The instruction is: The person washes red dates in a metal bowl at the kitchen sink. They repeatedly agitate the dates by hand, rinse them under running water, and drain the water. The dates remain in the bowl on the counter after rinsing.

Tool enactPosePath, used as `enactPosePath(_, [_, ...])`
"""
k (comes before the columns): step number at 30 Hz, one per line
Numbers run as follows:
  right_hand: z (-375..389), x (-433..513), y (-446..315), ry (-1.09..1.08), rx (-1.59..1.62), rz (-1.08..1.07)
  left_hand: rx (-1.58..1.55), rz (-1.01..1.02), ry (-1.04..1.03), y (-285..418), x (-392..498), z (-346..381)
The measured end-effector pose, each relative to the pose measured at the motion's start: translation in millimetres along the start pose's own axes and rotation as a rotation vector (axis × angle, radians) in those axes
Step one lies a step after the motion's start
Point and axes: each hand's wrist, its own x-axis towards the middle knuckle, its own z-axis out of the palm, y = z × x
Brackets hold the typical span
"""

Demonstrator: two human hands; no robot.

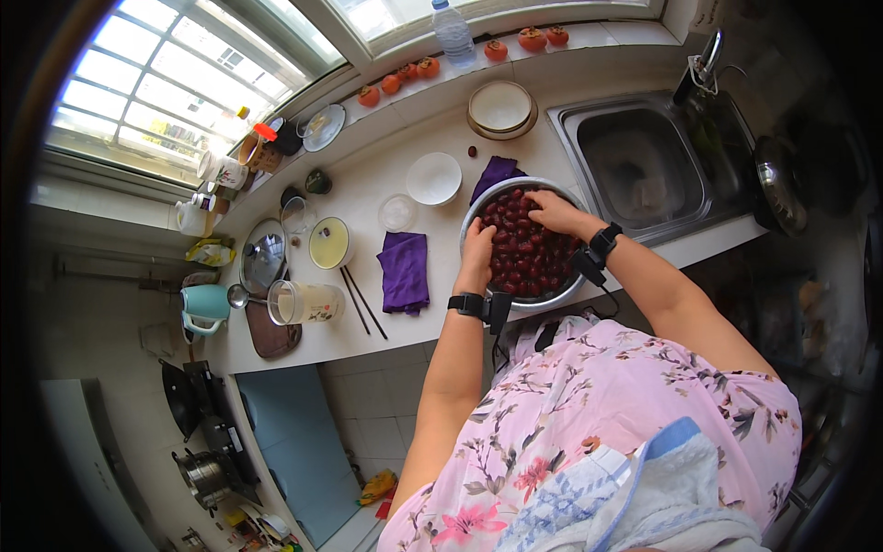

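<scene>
Dark red, date-like fruits (521, 238) fill a round metal basin (559, 301) on the counter in front of me. My left hand (477, 250) reaches in over the basin's left side, its fingers down among the fruits. At the far right part of the same basin, my right hand (557, 212) has its fingertips in the fruits too. Both sets of fingers are partly hidden, so whether either hand grips any fruit is unclear. From behind the basin's far left rim sticks out a purple cloth (498, 172). One loose fruit (472, 151) lies farther back on the counter.
Right of the basin is a metal sink (641, 165) with a faucet (707, 62). Stacked bowls (500, 107), a white bowl (434, 179), a folded purple cloth (403, 272), chopsticks (363, 303) and a plastic pitcher (314, 302) occupy the counter. Persimmons (532, 39) line the windowsill.
</scene>
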Motion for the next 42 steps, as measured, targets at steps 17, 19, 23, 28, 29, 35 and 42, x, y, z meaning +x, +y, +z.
enactPosePath(17, [-65.3,-34.8,-60.9,-0.061,-0.351,-0.571,1.032,0.796,0.009,-15.1,-80.7,-8.9])
enactPosePath(19, [-80.6,-8.7,-60.7,-0.043,-0.416,-0.563,1.014,0.887,0.103,-22.4,-82.0,-2.3])
enactPosePath(23, [-85.5,60.6,-62.1,-0.052,-0.649,-0.669,1.041,0.926,0.248,-31.2,-78.4,6.5])
enactPosePath(28, [-54.6,140.5,-57.5,-0.175,-0.805,-0.658,1.052,0.885,0.275,-32.7,-74.8,6.9])
enactPosePath(29, [-45.4,153.7,-55.5,-0.200,-0.812,-0.614,1.055,0.882,0.276,-32.6,-74.3,6.8])
enactPosePath(35, [7.7,199.6,-37.8,-0.088,-0.919,-0.530,1.051,0.868,0.333,-32.9,-74.9,10.2])
enactPosePath(42, [-4.5,170.5,-59.3,-0.057,-0.783,-0.524,1.048,0.876,0.394,-33.8,-76.1,14.6])
